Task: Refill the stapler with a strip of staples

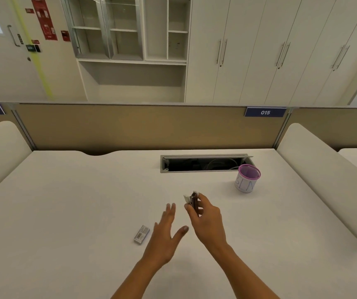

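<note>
My right hand (205, 216) holds a small dark stapler (193, 200) above the middle of the white desk (65, 201), fingers wrapped around its body; part of the stapler is hidden by the fingers. My left hand (166, 229) hovers just left of it, fingers spread and holding nothing. A small box of staples (141, 234) lies flat on the desk to the left of my left hand, a short way from it. No loose staple strip is visible.
A purple-rimmed white cup (247, 179) stands at the right behind the hands. An open cable hatch (203, 164) is cut into the desk at the back. A tan partition (151, 126) closes the far edge; padded dividers flank both sides.
</note>
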A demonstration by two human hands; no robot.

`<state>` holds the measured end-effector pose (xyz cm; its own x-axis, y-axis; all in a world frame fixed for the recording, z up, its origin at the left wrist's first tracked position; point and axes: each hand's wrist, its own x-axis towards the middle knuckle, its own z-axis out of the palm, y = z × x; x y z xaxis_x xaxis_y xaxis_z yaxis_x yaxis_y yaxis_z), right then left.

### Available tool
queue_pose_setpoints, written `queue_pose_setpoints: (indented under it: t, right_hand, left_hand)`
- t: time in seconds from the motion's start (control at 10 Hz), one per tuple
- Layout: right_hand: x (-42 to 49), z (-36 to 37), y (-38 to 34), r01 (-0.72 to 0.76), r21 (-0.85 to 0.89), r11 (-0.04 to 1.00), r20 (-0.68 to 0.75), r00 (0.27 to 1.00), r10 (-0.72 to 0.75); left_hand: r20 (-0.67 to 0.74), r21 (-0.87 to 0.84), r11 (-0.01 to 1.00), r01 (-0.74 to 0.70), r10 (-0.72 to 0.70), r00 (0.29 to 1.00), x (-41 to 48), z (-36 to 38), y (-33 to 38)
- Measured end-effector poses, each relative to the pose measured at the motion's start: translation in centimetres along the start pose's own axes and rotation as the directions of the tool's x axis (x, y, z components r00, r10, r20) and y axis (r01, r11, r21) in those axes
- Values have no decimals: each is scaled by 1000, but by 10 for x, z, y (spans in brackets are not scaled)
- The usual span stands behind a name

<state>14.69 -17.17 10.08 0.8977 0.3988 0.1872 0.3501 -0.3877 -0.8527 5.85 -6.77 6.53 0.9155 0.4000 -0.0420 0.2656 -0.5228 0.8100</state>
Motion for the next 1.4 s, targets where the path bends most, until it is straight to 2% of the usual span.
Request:
queue_pose_setpoints:
  t: [0.1, 0.2, 0.3, 0.4, 0.8, 1.3, 1.4]
  right_hand:
    - [8, 4, 13, -54, -94, 994, 30, 998, 57]
    - [13, 8, 26, -99, -146, 984, 51, 993, 107]
    - [19, 13, 38, -127, -218, 968, 71, 987, 146]
    - [24, 19, 48, -156, -299, 941, 119, 973, 199]
    - [29, 34, 81, -216, -475, 853, 179, 925, 334]
    - [15, 29, 92, -243, -537, 807, 170, 907, 386]
    - [15, 25, 87, -207, -589, 781, 167, 915, 368]
  left_hand:
    - [-26, 282, 945, 166, -166, 986, 2, -8, -38]
    - [-50, 405, 867, 288, -294, 955, -2, -15, -69]
    - [-14, 416, 857, 305, -329, 944, -8, -19, -90]
    - [61, 425, 863, 272, -327, 943, -14, -15, -99]
    - [-52, 571, 760, 309, -342, 938, -8, 10, -72]
    - [-93, 631, 715, 301, -315, 944, -7, 18, -69]
    - [-94, 640, 711, 290, -302, 949, -5, 16, -65]
